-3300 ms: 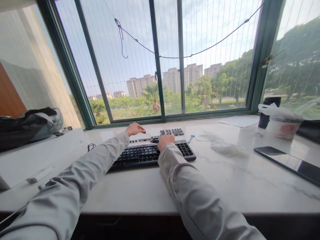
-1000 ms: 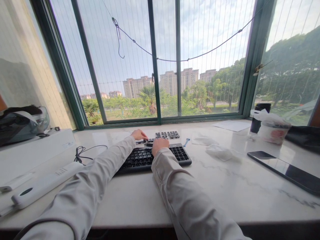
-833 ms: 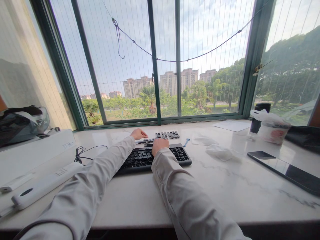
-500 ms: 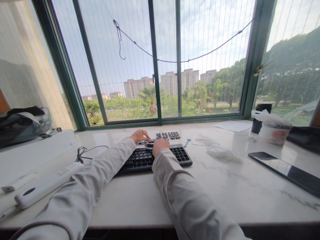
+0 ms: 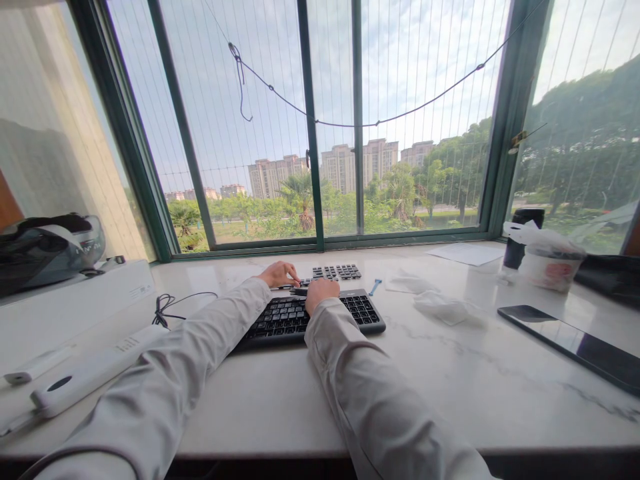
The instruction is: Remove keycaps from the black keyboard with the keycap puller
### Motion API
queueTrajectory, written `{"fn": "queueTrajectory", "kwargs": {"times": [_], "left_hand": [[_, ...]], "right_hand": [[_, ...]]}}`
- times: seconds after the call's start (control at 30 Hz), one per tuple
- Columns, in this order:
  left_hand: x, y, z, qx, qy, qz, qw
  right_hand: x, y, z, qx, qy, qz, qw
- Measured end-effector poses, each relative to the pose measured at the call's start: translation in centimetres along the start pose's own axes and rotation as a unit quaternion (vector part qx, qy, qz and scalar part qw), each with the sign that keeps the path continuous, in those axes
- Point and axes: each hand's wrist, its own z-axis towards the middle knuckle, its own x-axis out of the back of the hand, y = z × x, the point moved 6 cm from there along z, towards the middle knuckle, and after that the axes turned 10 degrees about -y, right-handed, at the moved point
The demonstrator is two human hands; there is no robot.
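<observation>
Hands at the keyboard on the sill.
Left hand spreads loosely on loose keys at twelve o'clock; right hand, curled at the keyboard's far edge, grip cannot tell; tablet at three.

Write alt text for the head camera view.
Both hands reach to the far edge of a black keyboard on a marble sill: left hand and right hand on loose keys behind it. A phone lies right.
</observation>
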Motion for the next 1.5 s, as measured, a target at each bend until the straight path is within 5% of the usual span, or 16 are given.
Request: {"fn": "queueTrajectory", "kwargs": {"times": [1.13, 1.5], "left_hand": [[0.4, 0.8, -0.4, 0.016, 0.019, 0.033, 0.999], [0.6, 3.4, -0.8, -0.058, 0.038, 0.016, 0.997]], "right_hand": [[0.0, -0.1, -0.1, -0.007, 0.011, -0.014, 1.0], [1.3, 2.0, -0.5, -0.056, -0.04, -0.027, 0.997]]}}
